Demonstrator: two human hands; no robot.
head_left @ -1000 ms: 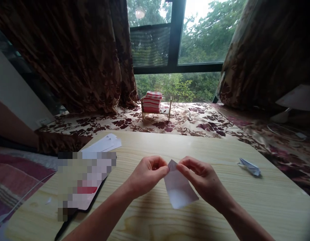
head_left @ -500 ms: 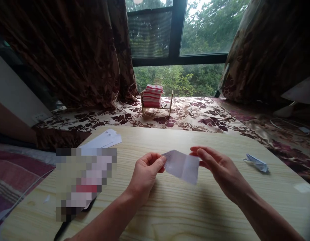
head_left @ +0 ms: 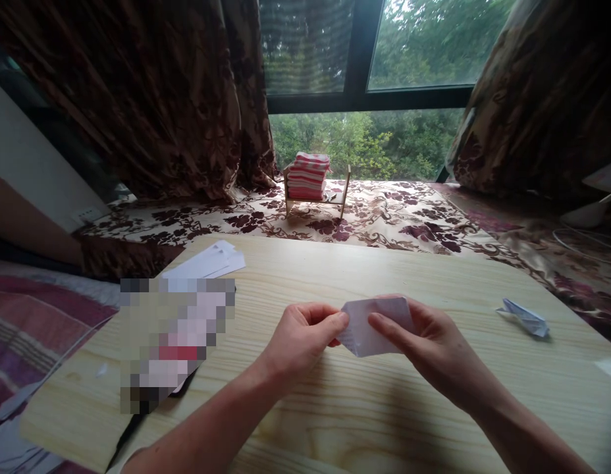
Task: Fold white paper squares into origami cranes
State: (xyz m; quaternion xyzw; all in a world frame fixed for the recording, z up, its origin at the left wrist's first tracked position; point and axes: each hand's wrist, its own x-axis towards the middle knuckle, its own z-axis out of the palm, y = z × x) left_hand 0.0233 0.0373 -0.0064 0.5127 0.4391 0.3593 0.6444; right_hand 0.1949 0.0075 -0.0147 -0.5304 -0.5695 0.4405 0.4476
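- Two hands on one thing: L hand (head_left: 300, 336) and R hand (head_left: 424, 345) both pinch a small white paper piece (head_left: 367, 329), held up in front of the person. It seems to be just above the table (head_left: 335, 408), not resting on it.
- L grip: thumb + forefinger clenched on the paper's left edge.
- R grip: forefinger laid across the front, thumb hidden behind, so it's grasping the right half.
- Paper looks already creased and the lower edge comes to a blunt point. Thin stock, prob. limp.
- Risk 1 — tear or skewed crease. Cause: the two grips pull in opposite dirs w/ no surface under the paper.
- Risk 2 — slip. Only fingertips hold it, so if one grip loosens the piece swings or drops to the table.
- Risk 3 — the R forefinger covers much of the face, so edges there can't be checked by eye and misaligned corners may go unnoticed.
- Risk 4 — dim room w/ a backlit window (head_left: 414, 46), so fine creases are hard to read.
- Nearby on the table: a folded paper shape (head_left: 525, 318) well apart to the right, white sheets (head_left: 207, 262) at the far left, and a flat item (head_left: 172, 342) (blurred out) just beside them. A careless sweep of the left forearm could knock the flat item.
- Beyond the table: a small wooden rack (head_left: 342, 197) w/ striped cloths (head_left: 308, 176) on the patterned ledge (head_left: 399, 220). Well apart, no hazard.
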